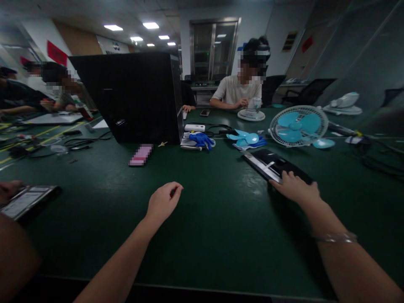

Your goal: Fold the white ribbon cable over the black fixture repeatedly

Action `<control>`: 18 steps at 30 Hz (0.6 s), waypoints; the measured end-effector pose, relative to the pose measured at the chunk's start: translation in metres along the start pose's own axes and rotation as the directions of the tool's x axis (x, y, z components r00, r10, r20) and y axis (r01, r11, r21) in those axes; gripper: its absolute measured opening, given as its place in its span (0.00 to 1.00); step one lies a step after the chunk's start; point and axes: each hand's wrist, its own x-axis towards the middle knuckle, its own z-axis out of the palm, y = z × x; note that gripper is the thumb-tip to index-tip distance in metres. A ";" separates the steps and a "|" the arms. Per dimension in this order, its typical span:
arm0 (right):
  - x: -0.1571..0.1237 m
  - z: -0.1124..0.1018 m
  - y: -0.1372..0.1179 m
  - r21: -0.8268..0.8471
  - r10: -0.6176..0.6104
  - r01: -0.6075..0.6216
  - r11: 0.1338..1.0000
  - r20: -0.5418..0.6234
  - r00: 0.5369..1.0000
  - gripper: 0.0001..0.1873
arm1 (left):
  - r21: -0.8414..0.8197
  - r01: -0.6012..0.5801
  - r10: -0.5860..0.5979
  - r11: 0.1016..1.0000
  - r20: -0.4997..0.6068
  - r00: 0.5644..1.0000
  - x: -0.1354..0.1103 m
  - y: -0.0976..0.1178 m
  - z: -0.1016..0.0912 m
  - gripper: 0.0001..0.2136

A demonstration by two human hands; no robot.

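My right hand (295, 187) rests on the near end of a flat black device with a silver edge (271, 164) lying on the dark green table (217, 219); its fingers curl over the device's corner. My left hand (164, 201) hovers over bare table, fingers loosely curled with thumb and forefinger nearly touching, and nothing shows in it. A thin bracelet (336, 237) circles my right wrist.
A black open box (132, 97) stands ahead, a pink phone (141, 155) in front of it. Blue gloves (202, 139), loose blue fan blades (246, 138) and a white fan with blue blades (298, 125) lie beyond. Another person's hand holds a device (25, 202) at left. People sit across the table.
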 end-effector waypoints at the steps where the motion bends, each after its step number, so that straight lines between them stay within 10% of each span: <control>1: 0.003 0.000 0.006 0.021 0.095 -0.095 0.995 -0.013 0.995 0.44 | 0.002 -0.001 0.001 1.000 -0.002 1.000 0.000 0.000 0.000 0.16; 8: 0.019 0.008 0.054 0.196 0.529 -0.520 0.832 0.005 0.849 0.49 | -0.009 -0.020 0.020 1.000 0.010 1.000 -0.001 0.001 -0.001 0.15; 18: 0.016 0.010 0.071 0.171 0.305 -0.295 0.940 -0.035 0.952 0.43 | -0.001 0.003 -0.003 1.000 0.027 1.000 0.000 -0.002 0.000 0.15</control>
